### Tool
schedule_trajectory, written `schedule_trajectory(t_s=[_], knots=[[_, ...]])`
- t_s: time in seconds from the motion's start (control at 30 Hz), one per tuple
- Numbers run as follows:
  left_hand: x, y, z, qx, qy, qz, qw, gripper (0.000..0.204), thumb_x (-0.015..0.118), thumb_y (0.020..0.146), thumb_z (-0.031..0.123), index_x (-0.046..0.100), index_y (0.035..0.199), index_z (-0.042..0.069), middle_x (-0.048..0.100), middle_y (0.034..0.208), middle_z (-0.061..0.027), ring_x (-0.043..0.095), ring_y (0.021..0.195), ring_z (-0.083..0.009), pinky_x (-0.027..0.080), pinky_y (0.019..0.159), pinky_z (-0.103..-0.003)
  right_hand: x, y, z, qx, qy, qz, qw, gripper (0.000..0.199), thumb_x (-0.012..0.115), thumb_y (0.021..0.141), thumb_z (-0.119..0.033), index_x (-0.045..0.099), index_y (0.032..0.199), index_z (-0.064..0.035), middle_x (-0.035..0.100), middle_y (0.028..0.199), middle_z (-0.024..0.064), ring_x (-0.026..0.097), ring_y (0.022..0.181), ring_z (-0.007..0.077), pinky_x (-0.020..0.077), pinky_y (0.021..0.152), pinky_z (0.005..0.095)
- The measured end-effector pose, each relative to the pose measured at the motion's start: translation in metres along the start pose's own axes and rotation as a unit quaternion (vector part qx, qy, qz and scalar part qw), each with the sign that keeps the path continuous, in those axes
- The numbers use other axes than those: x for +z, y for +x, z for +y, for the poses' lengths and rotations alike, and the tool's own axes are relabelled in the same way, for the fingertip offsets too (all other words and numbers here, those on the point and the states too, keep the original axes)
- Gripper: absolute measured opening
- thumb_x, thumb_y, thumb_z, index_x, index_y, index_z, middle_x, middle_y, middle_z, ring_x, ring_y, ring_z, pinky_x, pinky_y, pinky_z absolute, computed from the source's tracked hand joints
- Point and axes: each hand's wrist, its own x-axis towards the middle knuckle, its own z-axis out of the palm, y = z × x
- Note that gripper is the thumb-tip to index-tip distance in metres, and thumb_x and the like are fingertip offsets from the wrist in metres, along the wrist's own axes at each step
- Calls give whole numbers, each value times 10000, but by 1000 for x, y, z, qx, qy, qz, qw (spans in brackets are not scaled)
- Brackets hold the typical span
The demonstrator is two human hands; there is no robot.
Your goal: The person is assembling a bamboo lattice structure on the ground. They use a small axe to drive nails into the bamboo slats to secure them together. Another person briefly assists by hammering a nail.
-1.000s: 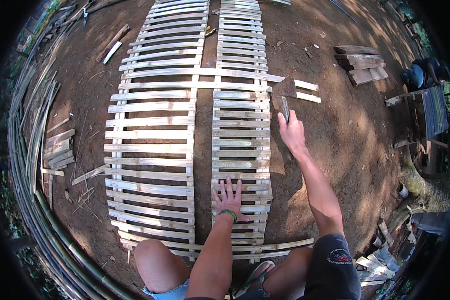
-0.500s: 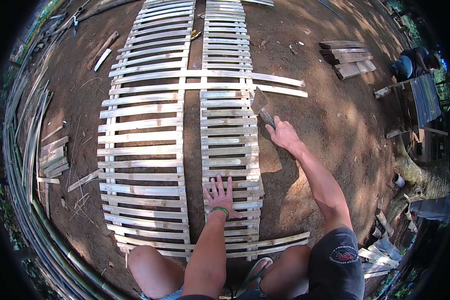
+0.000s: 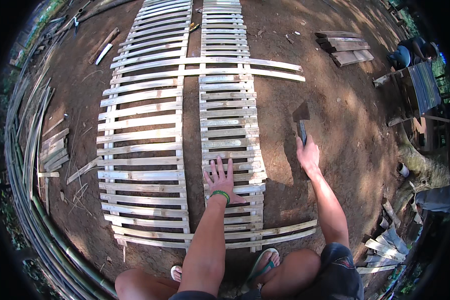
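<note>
My left hand (image 3: 220, 176) lies with fingers spread on the narrower bamboo slat panel (image 3: 228, 134), right of the centre gap; a green band circles its wrist. Off to the right, over bare soil, my right hand (image 3: 309, 152) is closed round the dark handle of a chopping knife (image 3: 300, 113) with a broad, rusty-brown blade. The blade points away from me and is apart from the panel. A wider slat panel (image 3: 141, 135) lies alongside on the left. Long bamboo strips (image 3: 275, 64) cross both panels farther off, and others (image 3: 285, 231) cross near my feet.
Long bamboo poles (image 3: 70, 255) curve along the left edge. Short split pieces (image 3: 55, 152) lie beside them. Dark wooden boards (image 3: 345, 47) are stacked at the far right. Beyond them another person (image 3: 410, 52) bends near a corrugated sheet (image 3: 425, 87). A tree base (image 3: 425, 170) stands at right.
My right hand has carried the knife rightward, away from the panel's edge. The view has shifted, and both my feet now show. My left hand still rests on the slats.
</note>
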Motion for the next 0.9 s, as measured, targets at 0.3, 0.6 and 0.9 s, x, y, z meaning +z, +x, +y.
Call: schedule_trajectory(t_s=[0.3,0.6,0.9], knots=[[19,-4,-7,8,7,150,989,1551,875,510,814,81,1700,214,-93,1745,-220,-50,1615,-438,0,1252,-688,23,-220,46,-206,24,-86,975,545,707,950,-381,629,1302,28,568,1233,223,574,1149,405,464,1010,489],[-6,13,-4,70,44,271,959,761,860,728,621,692,1305,154,605,1294,-101,560,1312,-285,271,1183,-570,50,-309,71,-269,37,-80,959,432,768,879,-455,716,849,-28,659,841,150,674,880,345,503,815,470],[-2,-33,-2,74,3,278,958,654,883,721,599,714,1167,150,608,1239,-111,575,1248,-293,358,1042,-493,29,-350,68,-307,119,-54,943,399,778,867,-448,684,791,-67,638,765,111,693,738,313,533,675,419]])
